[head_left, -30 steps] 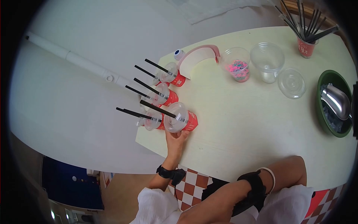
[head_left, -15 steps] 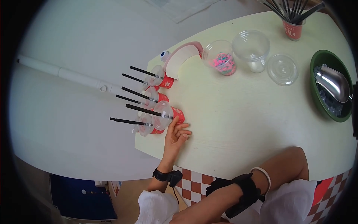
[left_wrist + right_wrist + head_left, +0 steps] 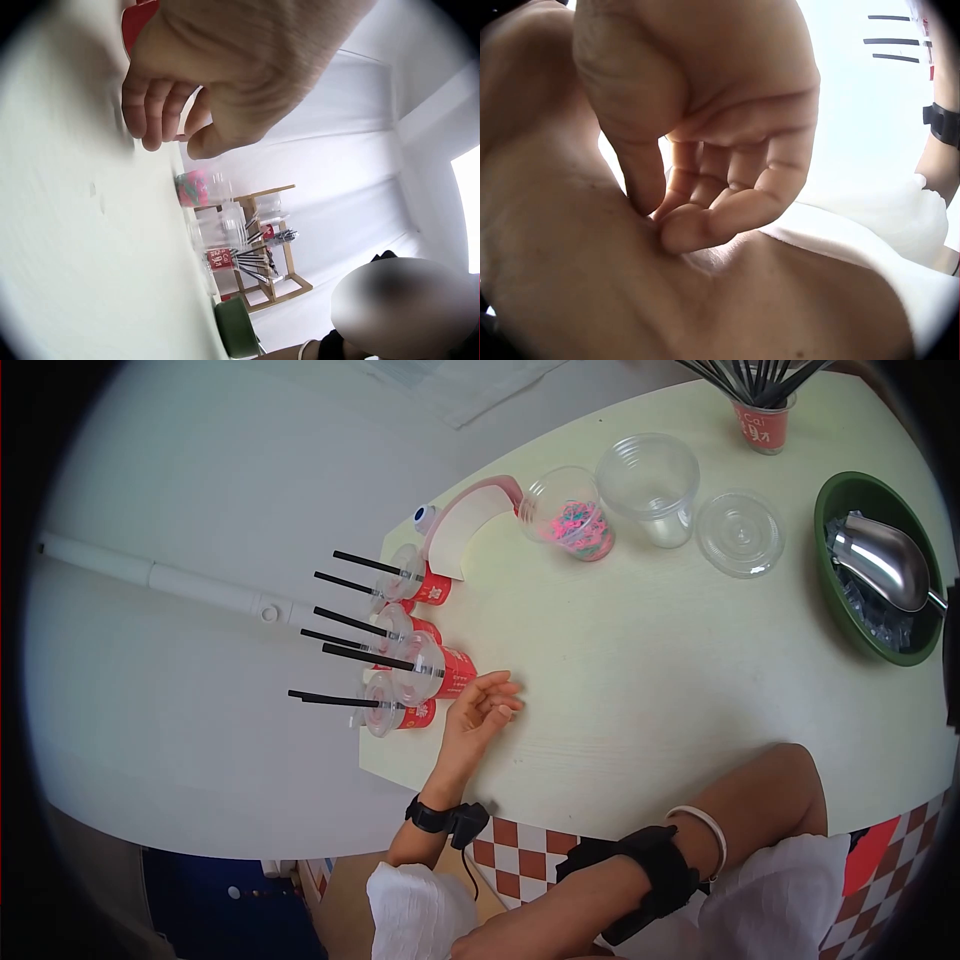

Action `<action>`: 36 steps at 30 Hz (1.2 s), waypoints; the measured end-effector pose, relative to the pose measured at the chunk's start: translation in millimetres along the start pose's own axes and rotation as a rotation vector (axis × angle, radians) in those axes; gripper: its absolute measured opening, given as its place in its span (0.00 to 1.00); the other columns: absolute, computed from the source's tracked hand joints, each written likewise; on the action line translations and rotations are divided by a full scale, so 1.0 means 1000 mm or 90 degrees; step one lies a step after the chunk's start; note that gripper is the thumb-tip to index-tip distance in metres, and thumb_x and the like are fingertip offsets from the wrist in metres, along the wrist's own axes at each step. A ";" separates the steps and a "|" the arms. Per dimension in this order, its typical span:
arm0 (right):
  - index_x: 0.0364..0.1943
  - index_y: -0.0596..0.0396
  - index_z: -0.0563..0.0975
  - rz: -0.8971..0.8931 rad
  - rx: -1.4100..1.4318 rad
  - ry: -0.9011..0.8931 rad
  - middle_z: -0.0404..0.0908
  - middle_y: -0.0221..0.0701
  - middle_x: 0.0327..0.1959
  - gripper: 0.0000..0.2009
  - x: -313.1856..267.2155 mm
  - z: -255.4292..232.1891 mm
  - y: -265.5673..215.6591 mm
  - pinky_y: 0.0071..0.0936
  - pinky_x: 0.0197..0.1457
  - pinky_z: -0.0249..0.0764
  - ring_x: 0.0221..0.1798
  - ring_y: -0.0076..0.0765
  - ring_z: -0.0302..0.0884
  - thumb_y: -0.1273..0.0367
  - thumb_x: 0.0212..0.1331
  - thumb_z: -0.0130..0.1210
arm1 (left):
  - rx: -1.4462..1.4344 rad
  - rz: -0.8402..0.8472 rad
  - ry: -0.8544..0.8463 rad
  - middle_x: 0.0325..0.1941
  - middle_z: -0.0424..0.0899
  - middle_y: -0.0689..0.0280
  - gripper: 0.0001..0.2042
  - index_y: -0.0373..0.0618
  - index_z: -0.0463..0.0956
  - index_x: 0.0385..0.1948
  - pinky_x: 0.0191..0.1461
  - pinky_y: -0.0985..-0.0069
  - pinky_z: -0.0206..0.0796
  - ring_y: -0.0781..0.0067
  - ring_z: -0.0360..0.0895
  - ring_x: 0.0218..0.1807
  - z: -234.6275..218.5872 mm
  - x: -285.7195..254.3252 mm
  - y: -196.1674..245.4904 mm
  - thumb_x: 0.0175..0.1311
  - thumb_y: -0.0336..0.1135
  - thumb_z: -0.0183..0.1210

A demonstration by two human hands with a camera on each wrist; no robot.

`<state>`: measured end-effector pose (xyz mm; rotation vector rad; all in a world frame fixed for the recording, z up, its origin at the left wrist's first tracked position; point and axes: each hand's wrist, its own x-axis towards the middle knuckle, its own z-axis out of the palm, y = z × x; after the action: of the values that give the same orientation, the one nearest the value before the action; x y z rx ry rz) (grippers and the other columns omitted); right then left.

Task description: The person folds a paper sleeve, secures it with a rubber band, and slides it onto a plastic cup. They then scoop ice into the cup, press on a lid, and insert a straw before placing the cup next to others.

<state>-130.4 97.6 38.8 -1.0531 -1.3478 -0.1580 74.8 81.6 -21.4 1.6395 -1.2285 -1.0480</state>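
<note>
My left hand is low over the table, fingers loosely bent and holding nothing. Just beyond its fingertips stands a red-wrapped clear cup with a domed lid and a black straw. In the left wrist view, a red cup edge shows behind the knuckles. More lidded cups with straws stand in a group at the table's left edge. Up close in the right wrist view, my right hand has loosely curled fingers and holds no object. Its fingertips rest against bare skin.
A clear cup of pink and green bits, an upturned-looking clear cup and a flat lid stand toward the back. Right of them is a green basin with a metal scoop. Straws fill a red-labelled cup.
My left hand has let go of the lidded cup and drawn back from it to the right. The view has shifted; my right arm stays folded toward my body.
</note>
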 end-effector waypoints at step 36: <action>0.37 0.60 0.75 0.275 -0.245 0.088 0.77 0.34 0.37 0.12 0.007 -0.043 -0.002 0.22 0.36 0.71 0.36 0.30 0.75 0.72 0.49 0.61 | -0.297 -0.050 -0.686 0.35 0.77 0.67 0.16 0.43 0.69 0.51 0.46 0.80 0.64 0.80 0.73 0.40 0.116 0.030 0.019 0.63 0.35 0.56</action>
<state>-99.0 70.6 51.8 -1.6027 -0.9566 -0.1667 -34.8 34.6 -45.3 0.7135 -1.3753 -2.2104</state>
